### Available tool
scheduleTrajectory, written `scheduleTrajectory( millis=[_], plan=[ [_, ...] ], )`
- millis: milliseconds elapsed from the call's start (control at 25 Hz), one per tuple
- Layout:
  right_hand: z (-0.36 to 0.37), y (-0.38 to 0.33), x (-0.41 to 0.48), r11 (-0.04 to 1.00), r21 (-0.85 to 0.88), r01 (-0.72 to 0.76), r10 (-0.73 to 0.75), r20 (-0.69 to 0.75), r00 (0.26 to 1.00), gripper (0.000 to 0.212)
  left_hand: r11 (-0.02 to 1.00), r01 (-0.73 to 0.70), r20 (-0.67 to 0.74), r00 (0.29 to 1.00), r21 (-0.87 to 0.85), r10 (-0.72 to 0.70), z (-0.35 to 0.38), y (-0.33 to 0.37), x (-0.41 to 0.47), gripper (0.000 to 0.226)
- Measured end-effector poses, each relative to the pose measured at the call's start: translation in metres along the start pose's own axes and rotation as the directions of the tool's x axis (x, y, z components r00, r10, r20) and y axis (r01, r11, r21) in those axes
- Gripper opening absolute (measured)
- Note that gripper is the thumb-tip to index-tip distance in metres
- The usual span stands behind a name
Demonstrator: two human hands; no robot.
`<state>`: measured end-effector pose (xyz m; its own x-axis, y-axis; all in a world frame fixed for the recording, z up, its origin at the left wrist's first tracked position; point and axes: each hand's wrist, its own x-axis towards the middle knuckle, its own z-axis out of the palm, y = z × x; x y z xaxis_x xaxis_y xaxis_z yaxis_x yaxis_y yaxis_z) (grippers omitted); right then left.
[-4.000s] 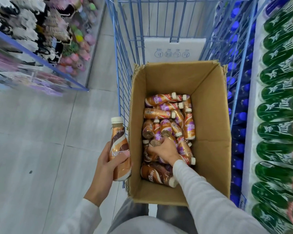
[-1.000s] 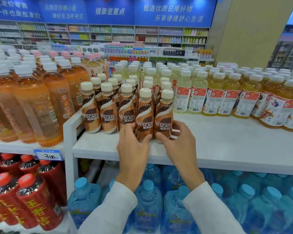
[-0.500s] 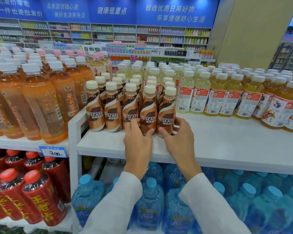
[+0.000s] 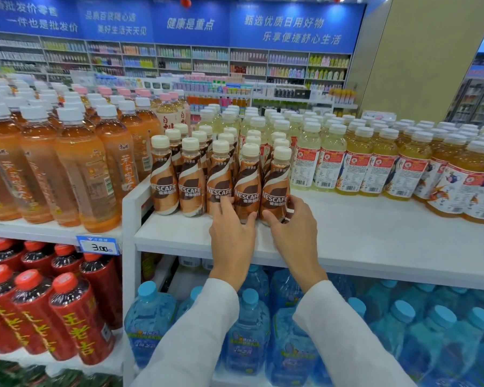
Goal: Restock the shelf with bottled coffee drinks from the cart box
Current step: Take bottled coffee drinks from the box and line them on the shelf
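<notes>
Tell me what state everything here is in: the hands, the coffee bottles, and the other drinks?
Left hand, fingers curled round the fourth bottle in the front row.
Right hand, fingers curled round the end bottle.
Coffee bottles, upright, capped, in rows.
Shelf, holds the coffee at its left end.
Yellow drinks, upright, capped.
Water jugs, capped, on the level below.

Both arms are clothed to the wrist in plain white, smooth fabric. The left sleeve (image 4: pixel 190 336) and the right sleeve (image 4: pixel 344 331) look alike: loose, softly creased, slightly greyish in the folds, each ending in a simple straight edge. Beyond those edges the left hand (image 4: pixel 232 238) and the right hand (image 4: pixel 294 236) are bare.
</notes>
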<state>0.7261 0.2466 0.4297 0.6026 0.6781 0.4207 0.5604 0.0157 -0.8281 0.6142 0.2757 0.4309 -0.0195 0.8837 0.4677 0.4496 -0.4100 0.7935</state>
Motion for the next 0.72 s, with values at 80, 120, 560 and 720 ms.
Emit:
scheduleTrajectory(
  millis=[80,120,560,720],
  plan=[
    [-0.002,0.000,0.000,1.000,-0.015,0.008,-0.008,0.027,1.000,0.055,1.000,0.007,0.008,1.000,0.021,-0.007,0.000,0.001,-0.001,0.042],
    [-0.003,0.000,-0.002,0.999,-0.029,0.015,-0.014,0.046,0.999,0.053,0.999,0.009,0.017,1.000,0.042,-0.010,0.001,0.003,-0.001,0.043],
    [-0.028,0.005,-0.131,0.983,0.127,0.134,-0.159,0.218,0.963,0.034,0.995,0.092,-0.029,0.995,0.049,-0.091,-0.075,-0.043,-0.118,0.043],
    [0.013,0.021,-0.194,0.949,0.113,0.295,-0.314,0.234,0.920,0.036,0.910,0.382,-0.144,0.921,0.162,-0.361,-0.138,-0.105,-0.211,0.045]
  ],
)
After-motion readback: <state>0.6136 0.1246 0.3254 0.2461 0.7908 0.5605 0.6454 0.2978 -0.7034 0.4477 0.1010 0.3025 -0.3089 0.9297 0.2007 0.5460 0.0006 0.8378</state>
